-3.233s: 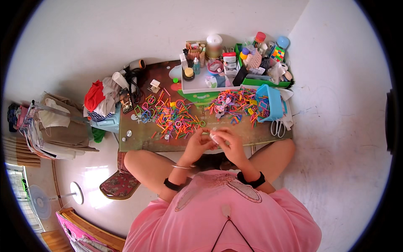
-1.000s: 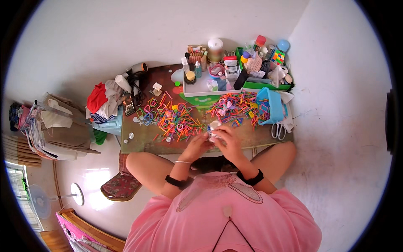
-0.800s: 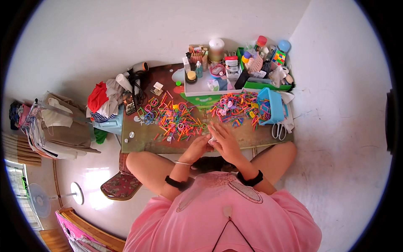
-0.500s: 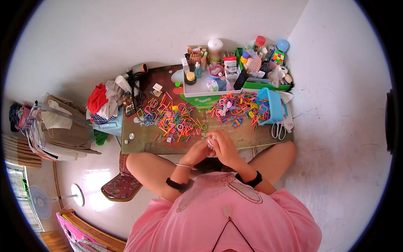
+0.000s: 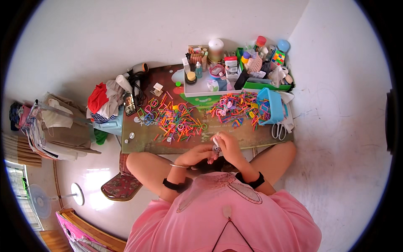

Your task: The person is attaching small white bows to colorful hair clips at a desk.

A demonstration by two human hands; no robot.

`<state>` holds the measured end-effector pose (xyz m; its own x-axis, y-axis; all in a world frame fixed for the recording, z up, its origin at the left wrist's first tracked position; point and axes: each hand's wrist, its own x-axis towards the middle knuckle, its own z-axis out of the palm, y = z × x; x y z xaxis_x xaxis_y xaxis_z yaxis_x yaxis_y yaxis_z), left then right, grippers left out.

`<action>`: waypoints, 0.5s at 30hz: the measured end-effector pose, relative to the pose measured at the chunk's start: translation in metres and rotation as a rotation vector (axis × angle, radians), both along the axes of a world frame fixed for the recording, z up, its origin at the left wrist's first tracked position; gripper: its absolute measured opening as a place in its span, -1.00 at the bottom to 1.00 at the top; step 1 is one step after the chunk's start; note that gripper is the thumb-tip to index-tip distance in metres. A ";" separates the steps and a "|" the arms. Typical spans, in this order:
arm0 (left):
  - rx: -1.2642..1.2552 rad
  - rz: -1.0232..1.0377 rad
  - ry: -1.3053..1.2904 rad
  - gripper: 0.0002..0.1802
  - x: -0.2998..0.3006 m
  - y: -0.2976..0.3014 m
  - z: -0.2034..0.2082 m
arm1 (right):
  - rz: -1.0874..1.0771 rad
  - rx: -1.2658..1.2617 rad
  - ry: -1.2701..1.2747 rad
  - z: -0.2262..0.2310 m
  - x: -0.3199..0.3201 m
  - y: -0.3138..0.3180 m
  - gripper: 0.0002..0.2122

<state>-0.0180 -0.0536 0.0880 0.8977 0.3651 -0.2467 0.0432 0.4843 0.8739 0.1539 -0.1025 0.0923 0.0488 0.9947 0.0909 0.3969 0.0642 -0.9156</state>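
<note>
Just off the table's front edge, above my lap, both hands meet around a small thing. My right hand (image 5: pixel 228 146) pinches a small white piece (image 5: pixel 215 141) whose kind I cannot make out. My left hand (image 5: pixel 197 155) is beneath it, its fingertips closed on a small greyish, see-through round piece (image 5: pixel 216 148) touching or joined to the white one. Whether the two pieces form one thing is too small to tell. Beyond the hands lie two heaps of bright plastic sticks and rings: a left heap (image 5: pixel 179 122) and a right heap (image 5: pixel 235 107).
A light blue basket (image 5: pixel 275 107) lies tipped over at the right, beside white-handled scissors (image 5: pixel 278 131). Behind stand a white tray (image 5: pixel 205 93) of bottles and a green box (image 5: pixel 268 87) of odds and ends. A phone (image 5: pixel 129 103) and clothes (image 5: pixel 97 97) are at the left.
My hands have moved slightly apart, and the right fingers have lifted, so the white and greyish pieces now show between them. The phone's screen shows a different picture.
</note>
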 end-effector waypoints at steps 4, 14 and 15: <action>-0.071 -0.007 -0.074 -0.67 -0.001 0.000 0.014 | -0.135 -0.095 -0.347 -0.030 0.026 0.003 -0.87; -0.066 0.205 0.003 -0.79 0.000 0.007 0.018 | 0.080 0.379 -0.331 0.040 -0.004 0.004 -0.88; 0.067 0.171 0.041 -0.79 0.000 0.008 0.016 | 0.044 0.338 -0.472 0.033 -0.001 0.002 -0.89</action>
